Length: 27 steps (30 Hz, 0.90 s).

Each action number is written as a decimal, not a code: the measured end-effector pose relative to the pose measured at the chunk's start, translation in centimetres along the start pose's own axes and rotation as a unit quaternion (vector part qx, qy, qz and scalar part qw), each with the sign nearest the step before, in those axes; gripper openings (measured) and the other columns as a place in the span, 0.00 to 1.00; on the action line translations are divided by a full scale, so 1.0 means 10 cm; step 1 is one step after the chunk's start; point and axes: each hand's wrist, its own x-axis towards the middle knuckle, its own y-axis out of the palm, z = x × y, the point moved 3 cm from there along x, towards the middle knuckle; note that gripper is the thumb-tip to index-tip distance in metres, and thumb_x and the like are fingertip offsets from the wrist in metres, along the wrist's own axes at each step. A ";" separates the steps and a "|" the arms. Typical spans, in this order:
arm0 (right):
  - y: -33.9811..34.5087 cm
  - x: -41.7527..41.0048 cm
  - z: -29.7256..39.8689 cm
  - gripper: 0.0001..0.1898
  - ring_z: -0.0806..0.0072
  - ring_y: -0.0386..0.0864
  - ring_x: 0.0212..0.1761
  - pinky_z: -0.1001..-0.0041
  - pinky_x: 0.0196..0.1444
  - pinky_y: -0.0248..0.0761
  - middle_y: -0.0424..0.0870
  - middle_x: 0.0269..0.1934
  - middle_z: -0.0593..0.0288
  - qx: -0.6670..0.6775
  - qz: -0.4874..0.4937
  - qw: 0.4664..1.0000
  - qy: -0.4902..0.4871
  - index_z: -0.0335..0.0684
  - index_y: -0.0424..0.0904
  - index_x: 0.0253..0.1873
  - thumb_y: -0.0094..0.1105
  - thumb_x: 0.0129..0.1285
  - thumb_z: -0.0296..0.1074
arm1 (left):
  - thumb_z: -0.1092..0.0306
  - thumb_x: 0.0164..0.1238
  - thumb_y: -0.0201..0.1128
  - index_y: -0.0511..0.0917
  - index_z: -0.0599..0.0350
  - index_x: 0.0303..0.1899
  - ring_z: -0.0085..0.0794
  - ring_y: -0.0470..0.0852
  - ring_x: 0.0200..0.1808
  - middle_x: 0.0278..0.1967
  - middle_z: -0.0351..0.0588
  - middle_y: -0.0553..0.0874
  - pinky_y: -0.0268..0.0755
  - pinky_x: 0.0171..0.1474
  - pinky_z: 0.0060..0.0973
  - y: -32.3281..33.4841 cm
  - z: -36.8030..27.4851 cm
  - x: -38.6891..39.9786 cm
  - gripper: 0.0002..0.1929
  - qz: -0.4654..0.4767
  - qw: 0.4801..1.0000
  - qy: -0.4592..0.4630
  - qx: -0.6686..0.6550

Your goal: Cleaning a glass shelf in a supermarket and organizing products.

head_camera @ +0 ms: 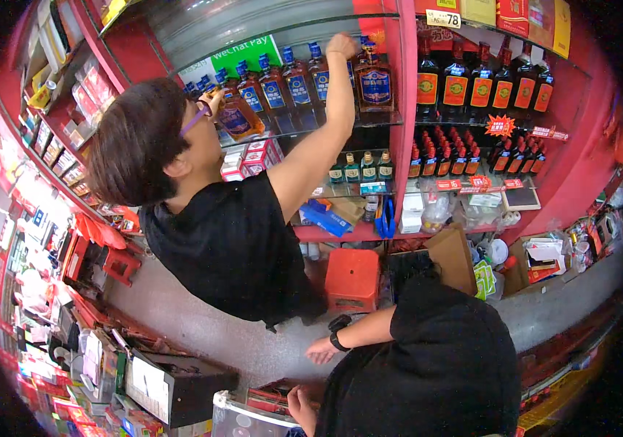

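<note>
My right hand (322, 349), with a dark wristwatch (337, 340), is held palm-in above the grey floor (267, 349). Its fingers are apart and nothing is in it. Lower down, my left hand (302, 408) shows only in part beside a clear plastic box (254, 418); its fingers are spread and no object is visible in them. In front of me a person in a black top (235, 251) reaches into the shelves. That person's left hand (213, 101) is at the neck of a tilted amber liquor bottle (237, 117), while the raised right hand (342, 45) is above the blue-labelled bottles (296, 84).
A red plastic stool (352, 278) stands below the shelves. Dark bottles with orange labels (481, 82) line the right bay, above rows of small red-capped bottles (442, 155). An open cardboard box (453, 262) sits near the stool. Lower left, a white sheet (148, 385) lies on a black box.
</note>
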 end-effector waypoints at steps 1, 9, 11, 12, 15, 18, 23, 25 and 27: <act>-0.01 0.00 -0.01 0.27 0.66 0.79 0.48 0.65 0.46 0.74 0.78 0.53 0.57 0.002 0.009 1.000 0.005 0.42 0.69 0.59 0.56 0.60 0.53 | 0.67 0.74 0.53 0.75 0.65 0.48 0.28 0.78 0.40 0.40 0.45 0.81 0.73 0.44 0.25 0.02 -0.06 -0.03 0.11 0.007 0.999 -0.041 -0.020; -0.07 -0.05 -0.04 0.24 0.69 0.78 0.49 0.66 0.45 0.73 0.78 0.54 0.61 -0.010 -0.015 1.000 0.003 0.48 0.74 0.58 0.51 0.64 0.57 | 0.66 0.74 0.53 0.75 0.65 0.49 0.29 0.79 0.41 0.41 0.47 0.81 0.73 0.46 0.26 0.04 0.03 0.04 0.12 0.007 1.000 -0.025 0.001; -0.10 -0.06 -0.03 0.25 0.69 0.78 0.49 0.67 0.45 0.73 0.78 0.54 0.61 -0.011 -0.019 1.000 0.006 0.49 0.74 0.59 0.51 0.64 0.58 | 0.65 0.74 0.53 0.75 0.65 0.49 0.29 0.79 0.41 0.41 0.47 0.82 0.73 0.46 0.26 0.04 0.06 0.05 0.12 0.008 1.000 -0.019 0.002; -0.13 -0.03 -0.03 0.25 0.69 0.78 0.48 0.67 0.45 0.73 0.78 0.54 0.61 -0.003 -0.020 1.000 0.008 0.49 0.74 0.59 0.52 0.64 0.57 | 0.65 0.74 0.53 0.75 0.65 0.49 0.30 0.79 0.41 0.41 0.47 0.82 0.73 0.46 0.27 0.05 0.06 0.07 0.12 0.007 1.000 -0.016 0.003; -0.20 0.01 -0.05 0.25 0.69 0.79 0.48 0.67 0.45 0.73 0.79 0.53 0.61 0.005 -0.021 1.000 0.006 0.49 0.74 0.59 0.53 0.63 0.58 | 0.64 0.74 0.54 0.75 0.65 0.49 0.30 0.78 0.41 0.41 0.47 0.82 0.72 0.47 0.27 0.05 0.10 0.10 0.13 0.008 1.000 -0.010 0.010; -0.20 0.01 -0.02 0.25 0.69 0.79 0.49 0.67 0.45 0.74 0.80 0.51 0.62 0.006 -0.029 1.000 0.005 0.49 0.74 0.58 0.54 0.63 0.59 | 0.63 0.74 0.54 0.76 0.65 0.49 0.31 0.78 0.41 0.41 0.47 0.82 0.72 0.47 0.27 0.02 0.18 0.14 0.13 0.001 1.000 -0.003 0.016; -0.23 0.05 -0.01 0.26 0.69 0.79 0.48 0.67 0.45 0.74 0.80 0.51 0.61 0.035 -0.035 0.999 0.002 0.48 0.74 0.58 0.54 0.62 0.60 | 0.62 0.74 0.54 0.76 0.64 0.50 0.32 0.78 0.41 0.42 0.48 0.82 0.72 0.48 0.28 -0.04 0.34 0.23 0.14 0.001 0.999 0.013 0.036; -0.23 0.08 -0.03 0.24 0.70 0.79 0.44 0.68 0.44 0.74 0.80 0.50 0.61 0.025 -0.036 0.999 -0.007 0.48 0.75 0.56 0.55 0.63 0.58 | 0.62 0.74 0.54 0.76 0.64 0.50 0.32 0.78 0.42 0.42 0.48 0.82 0.72 0.49 0.28 -0.07 0.37 0.27 0.15 -0.001 0.999 0.021 0.047; -0.24 0.11 -0.03 0.23 0.70 0.79 0.44 0.68 0.44 0.74 0.80 0.49 0.61 0.027 -0.039 0.999 -0.002 0.47 0.76 0.55 0.54 0.63 0.57 | 0.61 0.74 0.54 0.76 0.64 0.50 0.32 0.78 0.42 0.42 0.48 0.82 0.72 0.49 0.28 -0.10 0.41 0.27 0.15 -0.005 0.998 0.020 0.052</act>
